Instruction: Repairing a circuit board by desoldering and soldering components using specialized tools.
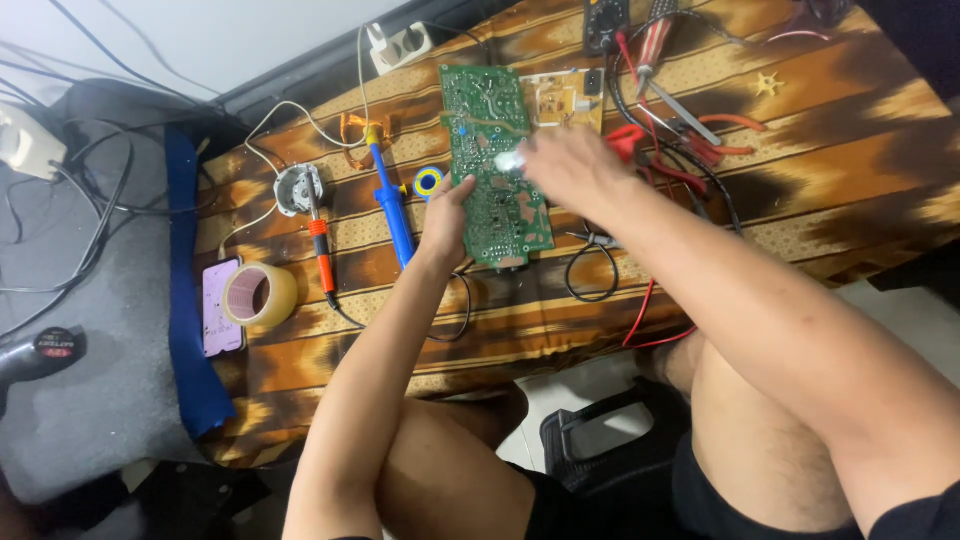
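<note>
Two hands on the green circuit board (495, 165): my left hand (447, 215) pinches its near edge, my right hand (568, 168) rubs a blurred white thing (508, 160) across it; I'd judge cleaning underway, steady hold needed next.

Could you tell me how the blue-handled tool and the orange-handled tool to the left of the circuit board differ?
The blue-handled tool is thicker, with a yellow collar near its tip; the orange-handled tool is slimmer, with a black lower grip. The blue one lies nearer the left hand. Both lie lengthwise on the patterned cloth, untouched.

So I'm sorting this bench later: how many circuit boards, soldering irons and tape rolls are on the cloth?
Circuit boards: 2, the green board and the yellow board
Soldering irons: 2, the blue iron and the orange iron
Tape rolls: 1, the tape roll
Total: 5
</note>
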